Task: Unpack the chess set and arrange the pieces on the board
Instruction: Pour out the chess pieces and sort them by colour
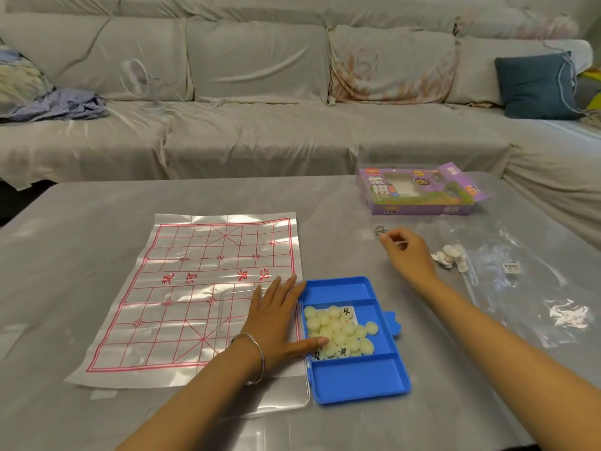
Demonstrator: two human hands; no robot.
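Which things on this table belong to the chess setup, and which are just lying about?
For the job: board sheet, blue tray, white pieces, clear lid.

Lying about: purple box, plastic bag, crumpled white scraps, fan, blue cushion.

board (195, 288): glossy creased plastic | case (357, 379): smooth blue plastic

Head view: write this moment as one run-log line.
board flat, no pieces on it | pieces in middle compartment of blue tray | left hand flat on clear lid, thumb on pieces | right hand grip unclear
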